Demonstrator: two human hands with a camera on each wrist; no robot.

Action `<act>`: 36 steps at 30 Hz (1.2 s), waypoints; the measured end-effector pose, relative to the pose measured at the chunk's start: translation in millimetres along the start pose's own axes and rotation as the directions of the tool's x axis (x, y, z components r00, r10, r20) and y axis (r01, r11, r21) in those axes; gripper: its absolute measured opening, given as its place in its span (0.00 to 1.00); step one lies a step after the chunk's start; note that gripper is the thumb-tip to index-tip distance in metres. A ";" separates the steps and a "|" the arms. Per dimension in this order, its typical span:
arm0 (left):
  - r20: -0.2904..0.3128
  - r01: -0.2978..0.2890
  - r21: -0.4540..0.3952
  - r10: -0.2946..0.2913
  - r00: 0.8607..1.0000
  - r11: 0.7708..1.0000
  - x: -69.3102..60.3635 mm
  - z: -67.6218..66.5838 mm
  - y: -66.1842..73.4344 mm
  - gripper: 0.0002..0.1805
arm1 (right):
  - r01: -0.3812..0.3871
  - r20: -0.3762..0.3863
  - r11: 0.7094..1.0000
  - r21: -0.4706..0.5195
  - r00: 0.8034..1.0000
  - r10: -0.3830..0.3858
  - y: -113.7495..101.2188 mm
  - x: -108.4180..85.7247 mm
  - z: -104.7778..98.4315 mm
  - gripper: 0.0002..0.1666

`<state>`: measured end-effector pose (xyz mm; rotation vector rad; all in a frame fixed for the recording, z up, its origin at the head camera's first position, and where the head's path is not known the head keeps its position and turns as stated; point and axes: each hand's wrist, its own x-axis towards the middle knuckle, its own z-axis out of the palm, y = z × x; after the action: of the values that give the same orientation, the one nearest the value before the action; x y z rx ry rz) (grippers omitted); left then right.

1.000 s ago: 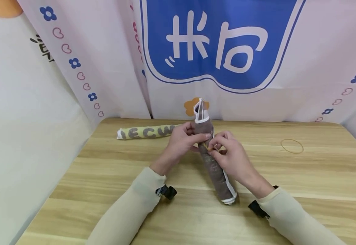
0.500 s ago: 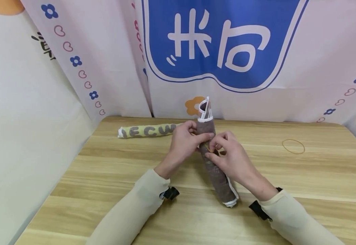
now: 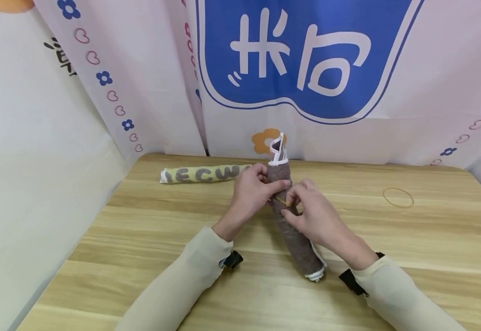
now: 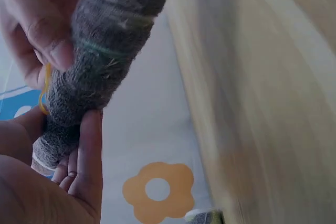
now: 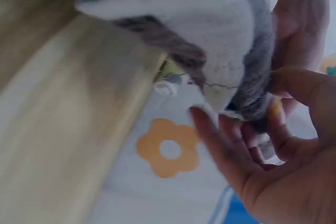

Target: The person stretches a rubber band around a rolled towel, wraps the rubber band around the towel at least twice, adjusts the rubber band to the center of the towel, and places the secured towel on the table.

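A rolled brown towel with white edging (image 3: pixel 294 239) slants over the table in the head view, its far end raised and loosely open. Around its upper part my left hand (image 3: pixel 248 195) curls, thumb on the near side and fingers behind. A thin yellow rubber band (image 3: pixel 280 200) crosses the roll just below that thumb. My right hand (image 3: pixel 319 214) pinches this band at the roll's right side. In the left wrist view the band (image 4: pixel 44 93) stands out in a small loop between both hands' fingers. The right wrist view shows the roll's pale edge flap (image 5: pixel 220 45), blurred.
Behind my left hand lies a second roll, yellow with grey letters (image 3: pixel 203 174). Another rubber band (image 3: pixel 398 197) lies on the wooden table (image 3: pixel 389 239) at the right. A printed cloth (image 3: pixel 232 128) hangs along the table's back edge.
The roll has shifted slightly to the right with both hands. My right fingers have drawn the band a little to the right, and the head view has tilted slightly.
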<state>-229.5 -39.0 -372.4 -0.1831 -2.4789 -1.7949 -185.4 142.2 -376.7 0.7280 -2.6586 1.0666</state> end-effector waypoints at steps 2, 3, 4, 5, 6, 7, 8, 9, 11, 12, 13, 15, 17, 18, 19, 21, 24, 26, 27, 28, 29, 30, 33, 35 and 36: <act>0.074 0.008 -0.113 0.000 0.997 0.994 2.7 -0.4 -4.1 0.18 | -0.057 0.004 0.995 0.083 0.998 0.057 5.8 1.6 -3.9 0.14; 0.122 0.022 -0.188 0.001 0.993 0.982 4.6 -1.5 -6.4 0.18 | -0.075 0.001 0.988 0.133 0.997 0.076 8.6 2.4 -6.0 0.13; 0.174 0.044 -0.259 0.001 0.985 0.965 6.8 -3.1 -9.2 0.18 | -0.091 0.002 0.977 0.192 0.996 0.093 11.2 3.1 -8.2 0.12; 0.226 0.070 -0.311 0.003 0.974 0.948 8.7 -5.1 -11.9 0.19 | -0.100 0.003 0.964 0.246 0.995 0.102 13.3 3.5 -10.1 0.11; 0.278 0.095 -0.348 0.006 0.960 0.933 10.7 -7.3 -14.5 0.20 | -0.106 0.009 0.950 0.295 0.994 0.108 15.3 3.8 -11.6 0.11; 0.319 0.116 -0.367 0.008 0.948 0.923 12.3 -9.3 -17.5 0.20 | -0.111 0.017 0.934 0.338 0.994 0.112 16.7 3.8 -11.8 0.10; 0.350 0.131 -0.381 0.011 0.937 0.915 13.4 -10.9 -19.6 0.21 | -0.113 0.022 0.920 0.374 0.993 0.113 17.7 3.7 -11.5 0.10; 0.368 0.144 -0.388 0.010 0.930 0.910 14.1 -12.3 -21.0 0.21 | -0.109 0.023 0.910 0.400 0.994 0.109 18.1 3.7 -10.6 0.10; 0.373 0.151 -0.391 0.006 0.928 0.908 14.7 -13.5 -22.0 0.22 | -0.081 0.007 0.907 0.413 0.996 0.085 18.2 3.6 -7.8 0.10; 0.363 0.146 -0.395 0.008 0.932 0.907 14.9 -13.3 -21.6 0.22 | -0.063 -0.005 0.911 0.408 0.997 0.071 17.4 3.4 -6.4 0.09; 0.345 0.139 -0.399 0.008 0.939 0.906 14.7 -12.8 -20.5 0.21 | -0.043 -0.018 0.917 0.397 0.998 0.055 16.4 3.3 -4.9 0.10; 0.296 0.114 -0.390 0.007 0.955 0.914 13.3 -11.4 -17.2 0.20 | -0.001 -0.050 0.932 0.362 0.999 0.020 14.1 2.9 -2.3 0.11; 0.243 0.082 -0.359 0.008 0.970 0.930 10.5 -9.7 -12.6 0.19 | 0.028 -0.069 0.944 0.328 0.998 -0.006 11.1 2.7 -1.2 0.13; 0.212 0.068 -0.340 0.006 0.977 0.938 8.7 -8.4 -10.1 0.19 | 0.036 -0.072 0.949 0.313 0.997 -0.014 9.8 2.6 -1.0 0.13; 0.180 0.052 -0.318 0.006 0.984 0.947 6.7 -7.3 -7.5 0.18 | 0.032 -0.070 0.952 0.305 0.997 -0.012 8.5 2.5 -1.0 0.13; 0.115 0.018 -0.261 0.013 0.993 0.965 3.2 -5.2 -3.8 0.17 | -0.011 -0.045 0.952 0.307 0.999 0.026 5.3 2.3 -1.8 0.11; 0.046 -0.010 -0.195 0.019 0.999 0.981 -0.7 -1.3 -0.1 0.16 | -0.110 0.015 0.939 0.325 0.994 0.111 0.9 1.0 -4.7 0.11; 0.023 -0.019 -0.158 0.022 0.999 0.987 -2.3 -0.3 1.3 0.15 | -0.157 0.043 0.933 0.324 0.988 0.151 -1.7 0.3 -6.3 0.13; 0.016 -0.021 -0.146 0.024 1.000 0.989 -2.8 -0.1 1.7 0.15 | -0.160 0.047 0.936 0.313 0.987 0.153 -2.2 0.1 -6.8 0.14; 0.011 -0.024 -0.135 0.026 1.000 0.991 -3.0 0.0 2.3 0.15 | -0.155 0.047 0.940 0.304 0.988 0.148 -2.4 -0.1 -6.7 0.14; 0.007 -0.026 -0.124 0.027 1.000 0.992 -2.9 -0.1 2.7 0.15 | -0.145 0.044 0.946 0.290 0.989 0.138 -2.4 -0.3 -6.3 0.13; 0.003 -0.027 -0.116 0.028 1.000 0.993 -2.6 -0.4 3.1 0.15 | -0.128 0.037 0.953 0.276 0.992 0.123 -1.9 -0.4 -5.4 0.13; -0.022 -0.025 -0.100 0.023 1.000 0.995 -0.3 -2.1 2.2 0.14 | -0.057 0.021 0.972 0.227 0.998 0.054 -0.4 -0.9 -1.5 0.13; -0.033 -0.014 -0.101 0.010 0.999 0.995 1.6 -3.2 0.2 0.14 | 0.012 0.003 0.984 0.178 1.000 -0.013 0.4 -1.3 1.6 0.15; -0.035 -0.008 -0.107 0.004 0.999 0.994 2.5 -3.7 -1.0 0.14 | 0.048 -0.008 0.987 0.152 0.999 -0.048 0.8 -1.4 2.9 0.15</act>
<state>-232.1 -42.7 -371.9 -0.1638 -2.3573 -1.9134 -184.6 141.2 -379.8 0.8126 -2.5637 1.2671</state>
